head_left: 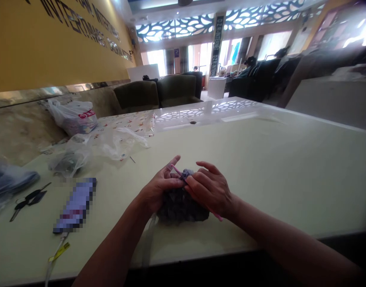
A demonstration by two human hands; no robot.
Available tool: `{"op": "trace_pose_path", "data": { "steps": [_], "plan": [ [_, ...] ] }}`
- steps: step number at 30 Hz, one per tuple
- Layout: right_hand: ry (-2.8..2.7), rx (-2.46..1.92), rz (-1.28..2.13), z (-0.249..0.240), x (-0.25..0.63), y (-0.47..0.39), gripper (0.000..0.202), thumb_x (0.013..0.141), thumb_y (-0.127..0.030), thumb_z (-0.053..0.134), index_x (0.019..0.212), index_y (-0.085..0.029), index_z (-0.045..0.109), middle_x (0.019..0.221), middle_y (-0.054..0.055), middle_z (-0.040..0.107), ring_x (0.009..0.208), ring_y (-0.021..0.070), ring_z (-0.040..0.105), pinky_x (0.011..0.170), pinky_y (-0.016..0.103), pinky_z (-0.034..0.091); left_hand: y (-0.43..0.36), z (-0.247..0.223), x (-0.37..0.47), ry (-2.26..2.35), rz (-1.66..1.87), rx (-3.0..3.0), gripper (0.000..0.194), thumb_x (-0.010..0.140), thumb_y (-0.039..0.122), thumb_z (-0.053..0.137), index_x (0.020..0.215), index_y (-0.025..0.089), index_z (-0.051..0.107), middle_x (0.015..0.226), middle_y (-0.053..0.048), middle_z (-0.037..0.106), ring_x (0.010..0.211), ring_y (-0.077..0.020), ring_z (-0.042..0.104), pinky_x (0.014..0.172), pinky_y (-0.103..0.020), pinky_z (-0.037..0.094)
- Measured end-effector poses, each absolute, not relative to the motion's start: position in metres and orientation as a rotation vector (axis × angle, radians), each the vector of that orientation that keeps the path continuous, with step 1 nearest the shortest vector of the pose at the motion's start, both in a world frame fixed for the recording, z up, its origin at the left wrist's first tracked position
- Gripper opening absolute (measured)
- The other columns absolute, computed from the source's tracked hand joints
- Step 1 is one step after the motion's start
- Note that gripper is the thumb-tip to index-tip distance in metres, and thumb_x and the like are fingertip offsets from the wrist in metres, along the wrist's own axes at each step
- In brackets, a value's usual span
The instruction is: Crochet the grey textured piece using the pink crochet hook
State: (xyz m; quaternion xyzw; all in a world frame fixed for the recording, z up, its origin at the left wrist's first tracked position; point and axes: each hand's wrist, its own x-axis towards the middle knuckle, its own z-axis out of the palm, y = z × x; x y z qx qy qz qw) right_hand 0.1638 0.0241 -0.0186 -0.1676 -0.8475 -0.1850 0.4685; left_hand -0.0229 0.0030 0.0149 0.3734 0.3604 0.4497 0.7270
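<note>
A dark grey crocheted piece (183, 206) hangs below my hands, near the front edge of the pale table (278, 167). My left hand (161, 183) pinches its upper edge between thumb and fingers, with the index finger raised. The pink crochet hook (176, 170) has its tip by the left fingers, and its other end shows under my right palm. My right hand (209, 189) is closed round the hook at the grey stitches, one finger lifted. Parts of the hook and the stitches are hidden by the right fingers.
To the left lie a blurred-out phone (77, 205) with a white cable (51, 263), keys (29, 201) and clear plastic bags (120, 145). A filled white bag (78, 117) stands at the back left. Chairs (179, 89) and seated people are beyond the table.
</note>
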Motion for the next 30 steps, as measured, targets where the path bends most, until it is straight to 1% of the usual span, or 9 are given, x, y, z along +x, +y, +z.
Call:
{"op": "trace_pose_path", "data": {
  "steps": [3,8,15,21,23,25,27,28,30],
  "plan": [
    [-2.106,-0.290,-0.288,-0.013,0.170,0.031,0.003,0.095,-0.021,0.058,0.097,-0.020,0.060,0.075,-0.002,0.060,0.067,0.0123,0.056,0.098,0.038,0.052,0.004,0.018,-0.033,0.727,0.936,0.855,0.101,0.067,0.007,0.076,0.155,0.025,0.030,0.070,0.005,0.066,0.058,-0.0085,0.058,0.066,-0.023,0.043],
    [-2.147,-0.274,0.012,-0.002,0.178,0.035,0.008,0.094,-0.019,0.060,0.098,-0.019,0.066,0.081,0.001,0.060,0.075,0.0130,0.058,0.100,0.043,0.051,0.007,0.019,-0.044,0.700,0.929,0.920,0.107,0.070,0.010,0.074,0.158,0.031,0.017,0.086,-0.002,0.074,0.072,-0.0149,0.067,0.074,-0.028,0.047],
    [-2.144,-0.311,0.370,0.013,0.191,0.037,0.011,0.093,-0.019,0.061,0.090,-0.020,0.071,0.086,0.003,0.062,0.084,0.0155,0.063,0.106,0.047,0.048,0.012,0.018,-0.053,0.775,0.950,0.981,0.101,0.067,0.011,0.077,0.154,0.030,0.031,0.078,0.002,0.069,0.068,-0.0128,0.062,0.067,-0.025,0.043],
    [-2.016,-0.377,0.967,0.012,0.195,0.042,0.016,0.096,-0.024,0.057,0.088,-0.019,0.070,0.122,0.009,0.066,0.113,0.0233,0.063,0.097,0.042,0.052,0.011,0.018,-0.050,0.795,0.963,1.048,0.088,0.064,0.013,0.082,0.145,0.024,0.050,0.083,0.000,0.068,0.076,-0.0142,0.062,0.073,-0.026,0.045],
    [-1.999,-0.412,1.073,0.007,0.189,0.041,0.017,0.097,-0.027,0.056,0.090,-0.018,0.069,0.119,0.009,0.067,0.108,0.0217,0.064,0.089,0.038,0.054,0.009,0.016,-0.046,0.807,0.977,1.079,0.083,0.065,0.014,0.083,0.142,0.025,0.054,0.084,0.001,0.066,0.079,-0.0142,0.062,0.076,-0.027,0.045],
    [-1.969,-0.486,1.104,0.002,0.182,0.039,0.019,0.097,-0.031,0.056,0.090,-0.017,0.068,0.101,0.007,0.069,0.089,0.0171,0.064,0.074,0.030,0.053,0.008,0.014,-0.042,0.824,0.997,1.108,0.081,0.065,0.015,0.085,0.140,0.026,0.056,0.082,0.002,0.064,0.077,-0.0126,0.060,0.077,-0.026,0.044],
    [-1.920,-0.564,1.079,0.000,0.177,0.035,0.021,0.096,-0.033,0.056,0.086,-0.017,0.066,0.082,0.003,0.063,0.070,0.0124,0.055,0.060,0.025,0.045,0.008,0.013,-0.040,0.854,0.994,1.155,0.081,0.067,0.018,0.085,0.141,0.029,0.055,0.082,0.003,0.065,0.077,-0.0129,0.060,0.080,-0.028,0.045],
    [-1.882,-0.598,1.055,-0.001,0.174,0.033,0.023,0.096,-0.033,0.057,0.084,-0.016,0.065,0.075,0.001,0.060,0.064,0.0109,0.050,0.055,0.023,0.041,0.008,0.013,-0.039,0.888,0.990,1.202,0.078,0.069,0.021,0.084,0.141,0.030,0.055,0.087,0.001,0.067,0.081,-0.0150,0.062,0.084,-0.030,0.046],
    [-1.789,-0.643,0.996,0.000,0.171,0.029,0.024,0.095,-0.034,0.057,0.079,-0.016,0.063,0.068,-0.002,0.053,0.059,0.0093,0.043,0.051,0.022,0.035,0.009,0.013,-0.040,1.009,0.996,1.371,0.060,0.074,0.029,0.081,0.131,0.028,0.065,0.114,-0.007,0.070,0.105,-0.0240,0.064,0.096,-0.036,0.044]
  ]
}}
